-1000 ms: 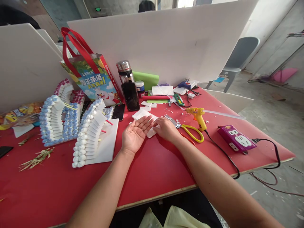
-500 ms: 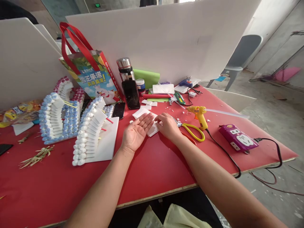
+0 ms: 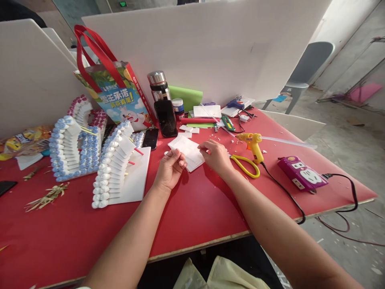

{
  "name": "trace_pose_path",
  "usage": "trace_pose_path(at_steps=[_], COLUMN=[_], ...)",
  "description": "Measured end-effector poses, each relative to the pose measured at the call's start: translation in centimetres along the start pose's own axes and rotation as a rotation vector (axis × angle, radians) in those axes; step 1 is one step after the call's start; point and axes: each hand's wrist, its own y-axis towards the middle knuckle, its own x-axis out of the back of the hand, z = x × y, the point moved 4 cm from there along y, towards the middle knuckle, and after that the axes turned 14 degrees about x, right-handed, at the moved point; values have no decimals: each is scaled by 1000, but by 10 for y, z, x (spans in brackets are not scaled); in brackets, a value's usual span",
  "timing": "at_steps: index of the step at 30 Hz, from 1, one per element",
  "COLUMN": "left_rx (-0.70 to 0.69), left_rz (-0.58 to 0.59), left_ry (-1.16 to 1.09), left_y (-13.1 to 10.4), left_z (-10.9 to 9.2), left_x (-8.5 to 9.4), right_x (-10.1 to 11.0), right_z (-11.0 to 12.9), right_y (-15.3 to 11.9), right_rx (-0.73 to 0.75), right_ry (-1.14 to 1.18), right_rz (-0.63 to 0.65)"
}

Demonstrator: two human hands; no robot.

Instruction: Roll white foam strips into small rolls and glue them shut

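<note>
Left hand [image 3: 171, 170]: it is turned partly up at the near left edge of the white sheet, with fingers curled and thumb and fingertips together; if something small is inside, I cannot tell.
Right hand [image 3: 215, 154]: it is at the right edge of the sheet, fingers bent down; whether its fingertips are together or hold something, I cannot tell.
White sheet [image 3: 188, 150]: it lies on the red table [image 3: 192, 216], between the two hands and a little beyond them.
Yellow glue gun [image 3: 255, 147]: it is to the right of the right hand, with a clear stick at its back and a black cord.
Yellow handle [image 3: 245, 166]: it lies between the right hand and the glue gun.
Purple power socket [image 3: 302, 173]: it is near the right edge of the table.
White fan-shaped piece [image 3: 112, 166]: it is on a white board, left of the left hand.
Black phone [image 3: 166, 118]: it stands upright before the steel bottle [image 3: 157, 80].
</note>
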Motion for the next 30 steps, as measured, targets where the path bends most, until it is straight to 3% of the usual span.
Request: trace_pose_path(at_steps=[10, 15, 21, 23, 26, 28, 30], left_rx=[18, 30, 24, 48, 69, 32, -41], left_rz=[86, 83, -9, -11, 10, 21, 38], left_ry=[-29, -54, 28, 94, 248, 404, 589], left_y=[-6, -4, 0, -2, -9, -15, -22], left_z=[-4, -4, 2, 4, 8, 10, 12], left_x=[-7, -5, 1, 0, -8, -18, -28], right_x=[-12, -14, -13, -10, 5, 18, 25], right_z=[3, 1, 3, 3, 1, -3, -8], right_y=[-3, -3, 0, 1, 3, 3, 3], right_rx=[85, 40, 62, 51, 23, -42, -156], right_ry=[-8, -17, -44, -46, 32, 198, 479], right_rz=[275, 301, 275, 199, -97, -309, -426])
